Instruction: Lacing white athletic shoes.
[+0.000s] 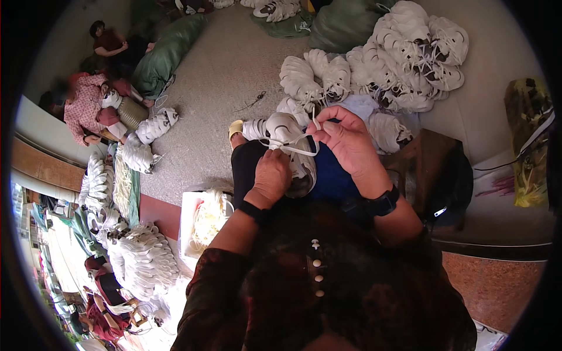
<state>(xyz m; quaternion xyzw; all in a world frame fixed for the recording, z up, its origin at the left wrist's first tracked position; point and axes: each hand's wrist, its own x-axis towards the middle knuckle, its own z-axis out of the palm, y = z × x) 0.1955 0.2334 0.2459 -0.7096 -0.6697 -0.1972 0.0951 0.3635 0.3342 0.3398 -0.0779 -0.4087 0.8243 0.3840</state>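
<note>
A white shoe upper [284,127] with grey markings lies across my lap, its wide end towards me. My left hand [273,175] is closed at its left side, the fingertips gripping the upper beside the lacing. Raised to the right of the upper, my right hand [351,140] pinches a white shoelace [305,153] between thumb and fingers. From there the lace loops back to the upper, and a short end sticks up past the fingertips. My left fingers partly hide where the lace meets the upper.
Heaped white shoes [404,58] lie ahead and right, against a green sack [345,26]. A white box [190,225] of laces stands at my left. More nested uppers [143,257] are stacked beyond it. A person in a patterned pink top [85,111] sits far left, handling shoes.
</note>
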